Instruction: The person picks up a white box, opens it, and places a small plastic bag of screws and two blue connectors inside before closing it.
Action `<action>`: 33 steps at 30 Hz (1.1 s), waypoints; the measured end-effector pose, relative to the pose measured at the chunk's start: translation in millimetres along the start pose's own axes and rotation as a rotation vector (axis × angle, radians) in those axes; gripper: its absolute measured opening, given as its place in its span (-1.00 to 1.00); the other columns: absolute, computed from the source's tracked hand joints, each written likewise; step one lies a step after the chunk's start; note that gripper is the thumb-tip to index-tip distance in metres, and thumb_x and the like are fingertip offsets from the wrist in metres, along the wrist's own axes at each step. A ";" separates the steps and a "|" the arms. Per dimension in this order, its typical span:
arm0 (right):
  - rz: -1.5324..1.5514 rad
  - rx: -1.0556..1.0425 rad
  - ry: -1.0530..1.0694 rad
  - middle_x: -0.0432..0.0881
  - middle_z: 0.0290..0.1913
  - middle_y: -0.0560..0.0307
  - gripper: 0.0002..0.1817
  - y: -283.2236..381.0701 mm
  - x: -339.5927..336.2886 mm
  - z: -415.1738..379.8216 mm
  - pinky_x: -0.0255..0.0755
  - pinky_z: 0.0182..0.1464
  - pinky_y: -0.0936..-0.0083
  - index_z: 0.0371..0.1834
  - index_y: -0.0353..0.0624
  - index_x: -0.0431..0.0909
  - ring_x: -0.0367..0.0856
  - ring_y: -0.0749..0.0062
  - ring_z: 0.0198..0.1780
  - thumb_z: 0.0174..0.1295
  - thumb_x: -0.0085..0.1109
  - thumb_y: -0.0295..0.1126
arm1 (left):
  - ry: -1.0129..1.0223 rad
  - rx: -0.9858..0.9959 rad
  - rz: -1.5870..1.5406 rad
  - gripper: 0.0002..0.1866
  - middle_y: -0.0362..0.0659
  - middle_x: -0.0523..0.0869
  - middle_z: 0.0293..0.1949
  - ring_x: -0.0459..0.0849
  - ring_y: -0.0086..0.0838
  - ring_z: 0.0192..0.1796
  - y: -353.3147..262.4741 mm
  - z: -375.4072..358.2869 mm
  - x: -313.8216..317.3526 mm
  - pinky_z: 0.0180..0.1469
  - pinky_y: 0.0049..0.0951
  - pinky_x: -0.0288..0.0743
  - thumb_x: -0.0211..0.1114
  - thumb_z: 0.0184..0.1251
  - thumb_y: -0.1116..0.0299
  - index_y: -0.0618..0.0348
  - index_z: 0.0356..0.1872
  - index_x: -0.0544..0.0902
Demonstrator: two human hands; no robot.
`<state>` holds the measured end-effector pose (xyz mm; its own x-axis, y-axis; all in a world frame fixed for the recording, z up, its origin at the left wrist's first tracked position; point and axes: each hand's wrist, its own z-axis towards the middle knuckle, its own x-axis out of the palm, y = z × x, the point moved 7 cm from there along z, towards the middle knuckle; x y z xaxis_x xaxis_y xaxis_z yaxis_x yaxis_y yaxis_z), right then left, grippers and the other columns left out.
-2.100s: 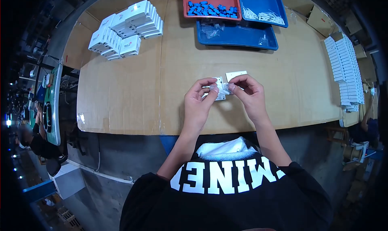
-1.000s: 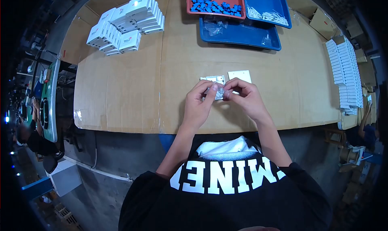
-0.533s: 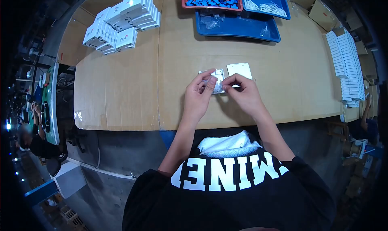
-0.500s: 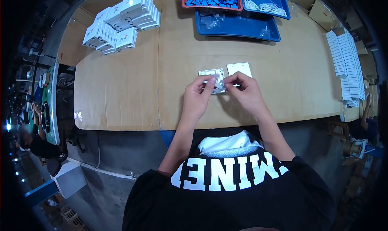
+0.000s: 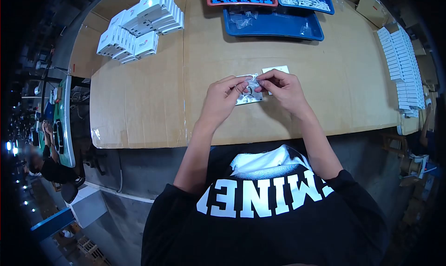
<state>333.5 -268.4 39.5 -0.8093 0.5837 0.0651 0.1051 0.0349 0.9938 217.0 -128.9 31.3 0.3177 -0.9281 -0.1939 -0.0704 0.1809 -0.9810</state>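
Both of my hands meet above a white open housing point(image 5: 251, 97) on the cardboard-covered table. My left hand point(image 5: 222, 98) has its thumb and fingers closed on a small clear plastic bag point(image 5: 251, 85). From the other side, my right hand point(image 5: 284, 90) pinches at the bag's edge. What lies inside the bag is too small to make out. Just behind my right hand is a flat white cover point(image 5: 280, 69), partly hidden by the fingers.
Stacked white boxes point(image 5: 144, 19) stand at the back left. A red tray point(image 5: 241, 3) of blue parts, a blue tray point(image 5: 304, 9) of white pieces and another blue tray point(image 5: 274, 31) are at the back. More boxes point(image 5: 402, 70) line the right. A person point(image 5: 53, 166) sits far left.
The view has shifted slightly. My hands have moved a little up and closer together over the housing, and the left fingers now reach further across the bag.
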 end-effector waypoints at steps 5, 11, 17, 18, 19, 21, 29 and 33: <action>-0.221 -0.067 -0.048 0.78 -0.09 0.11 -0.82 -1.3 -8.0 0.8 0.68 0.05 0.55 -0.04 -0.32 0.74 0.77 0.51 -0.08 0.37 0.22 -0.63 | -0.100 -0.109 -0.225 -0.70 -0.19 0.77 -0.15 0.58 -0.60 -0.14 7.1 1.1 -18.1 -0.06 -0.54 0.50 0.23 0.62 0.33 0.27 0.18 0.73; -0.298 -0.240 0.031 0.77 0.00 0.11 -0.80 -1.8 7.4 0.5 0.63 0.02 0.54 -0.11 -0.28 0.77 0.74 0.43 0.05 0.26 0.23 -0.68 | 0.004 -0.101 0.153 -0.73 -0.17 0.78 -0.15 0.60 -0.51 -0.13 12.2 -2.7 -17.8 0.02 -0.47 0.49 0.32 0.52 0.32 0.21 0.09 0.76; -0.463 -0.278 0.077 0.76 -0.01 0.10 -0.80 -11.0 17.4 -0.5 0.59 -0.06 0.57 -0.12 -0.27 0.77 0.73 0.42 -0.04 0.25 0.25 -0.68 | -0.153 0.149 0.528 -0.78 -0.14 0.80 -0.11 0.69 -0.31 -0.05 6.0 -8.2 -23.9 0.16 -0.31 0.45 0.41 0.35 0.36 0.14 -0.03 0.79; -0.481 -0.305 0.058 0.75 -0.05 0.09 -0.81 -7.1 19.1 -0.9 0.60 -0.06 0.53 -0.13 -0.29 0.75 0.74 0.37 -0.07 0.24 0.25 -0.67 | -0.252 0.180 0.476 -0.79 -0.16 0.79 -0.09 0.70 -0.27 -0.02 4.4 -9.7 -29.4 0.22 -0.26 0.40 0.41 0.34 0.34 0.10 -0.05 0.80; -0.499 -0.331 0.038 0.75 -0.09 0.08 -0.83 -4.2 20.5 -1.2 0.62 -0.06 0.49 -0.14 -0.30 0.73 0.75 0.32 -0.10 0.23 0.26 -0.65 | -0.253 0.178 0.476 -0.79 -0.16 0.79 -0.09 0.70 -0.27 -0.02 6.2 -10.5 -29.7 0.22 -0.26 0.40 0.41 0.34 0.34 0.10 -0.05 0.80; -0.496 -0.351 0.032 0.74 -0.09 0.07 -0.84 -8.4 24.1 -0.8 0.62 -0.06 0.48 -0.15 -0.30 0.73 0.76 0.28 -0.10 0.23 0.27 -0.65 | -0.190 0.093 0.357 -0.77 -0.20 0.78 -0.01 0.67 -0.28 0.05 11.4 -11.0 -28.0 0.25 -0.25 0.38 0.45 0.32 0.30 0.10 -0.05 0.80; -0.709 -0.491 0.019 0.71 -0.11 0.07 -0.81 -5.2 33.4 -3.5 0.61 0.03 0.36 -0.16 -0.27 0.73 0.71 0.17 -0.03 0.14 0.33 -0.63 | -0.113 0.228 0.580 -0.72 -0.23 0.79 -0.03 0.66 -0.26 0.07 2.2 -15.0 -16.2 0.24 -0.24 0.40 0.53 0.21 0.28 0.11 -0.07 0.80; -0.781 -0.494 0.042 0.68 -0.05 0.07 -0.78 -3.9 27.2 -1.2 0.59 0.04 0.34 -0.16 -0.25 0.75 0.67 0.15 0.03 0.10 0.34 -0.65 | -0.105 0.199 0.672 -0.75 -0.28 0.80 -0.09 0.67 -0.31 0.01 2.5 -10.2 -16.5 0.25 -0.27 0.33 0.52 0.23 0.27 0.02 -0.09 0.80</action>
<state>310.4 -253.7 37.4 -0.5681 0.5096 -0.6462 -0.7300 0.0505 0.6816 202.0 -116.5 32.1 0.3559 -0.5604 -0.7478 -0.1124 0.7687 -0.6296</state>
